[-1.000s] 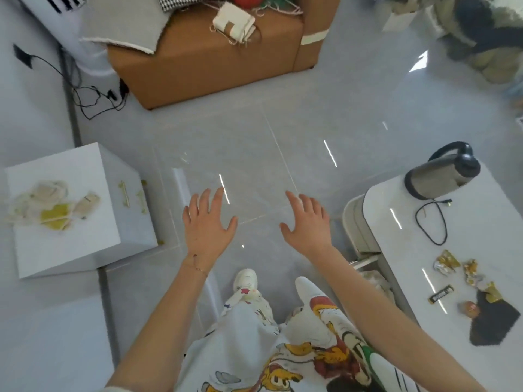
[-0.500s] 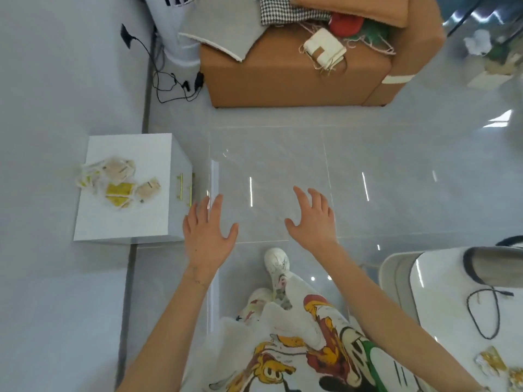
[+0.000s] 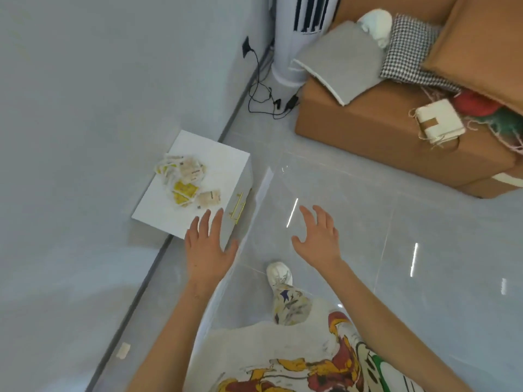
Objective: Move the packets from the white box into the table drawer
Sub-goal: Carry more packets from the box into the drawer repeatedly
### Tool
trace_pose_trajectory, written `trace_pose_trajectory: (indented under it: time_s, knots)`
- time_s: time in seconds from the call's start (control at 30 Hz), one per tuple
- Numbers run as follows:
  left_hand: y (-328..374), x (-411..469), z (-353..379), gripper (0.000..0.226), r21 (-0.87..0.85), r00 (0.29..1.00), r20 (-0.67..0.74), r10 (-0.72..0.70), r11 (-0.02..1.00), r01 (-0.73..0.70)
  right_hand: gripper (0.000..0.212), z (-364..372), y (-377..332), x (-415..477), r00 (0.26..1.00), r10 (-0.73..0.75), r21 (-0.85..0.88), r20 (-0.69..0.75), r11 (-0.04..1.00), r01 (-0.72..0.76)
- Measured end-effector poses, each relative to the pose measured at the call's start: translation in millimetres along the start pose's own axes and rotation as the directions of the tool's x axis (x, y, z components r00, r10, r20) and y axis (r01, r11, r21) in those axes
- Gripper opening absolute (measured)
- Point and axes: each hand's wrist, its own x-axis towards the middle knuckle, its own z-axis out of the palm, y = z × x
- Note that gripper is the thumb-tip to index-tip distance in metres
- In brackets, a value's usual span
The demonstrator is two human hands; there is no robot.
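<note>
Floor (image 3: 353, 210): open tile between white box (image 3: 158, 213) and brown sofa (image 3: 368, 131). Wall (image 3: 85, 94): closes the box's left side. Box top: packets (image 3: 185, 183) heaped at the far end, bare surface nearer. 2 gold handles (image 3: 237, 207) on the box front face the open tile. Left hand (image 3: 208, 247) over the near corner; right hand (image 3: 318, 239) over open tile. Cables (image 3: 263, 94) tangled beyond the box, by the wall.

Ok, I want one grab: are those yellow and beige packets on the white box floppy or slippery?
The yellow and beige packets look thin and crinkled, so probably floppy and light. They lie in a loose overlapping heap, so one grab may drop some. The smooth top of the white box likely lets them slide if pushed.
</note>
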Motion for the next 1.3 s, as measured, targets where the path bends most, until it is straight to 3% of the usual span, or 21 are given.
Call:
trace_pose_trajectory:
  time_s: [0.2,0.5,0.87,1.13,1.23,1.3]
  knots:
    - [-14.4,50.0,-20.7,0.072,-0.077,0.984,-0.068,-0.166,0.984,0.16,0.075,-21.7,-44.9,71.7,0.977,-0.189,-0.103,0.097,0.975,0.199]
    - [-72.7,97.3,-19.9,0.081,-0.121,0.915,-0.074,-0.397,0.914,0.387,0.076,-9.9,-127.7,161.8,0.915,-0.349,-0.21,0.203,0.897,0.389]
    - [-154.1,160.7,12.8,0.087,-0.193,0.835,0.044,-0.548,0.816,0.545,0.077,40.1,-210.3,255.5,0.892,-0.382,-0.272,0.242,0.856,0.441]
    - [-208.6,218.0,78.9,0.084,-0.313,0.674,0.284,-0.682,0.599,0.738,0.076,124.3,-257.2,335.4,0.828,-0.367,-0.433,0.424,0.721,0.541]
    - [-223.0,239.9,102.9,0.083,-0.369,0.603,0.285,-0.745,0.495,0.786,0.075,161.7,-272.2,371.4,0.837,-0.382,-0.382,0.392,0.76,0.525]
    - [-232.1,256.8,118.5,0.081,-0.464,0.516,0.248,-0.819,0.367,0.806,0.074,187.1,-279.2,394.5,0.855,-0.376,-0.304,0.357,0.819,0.487]
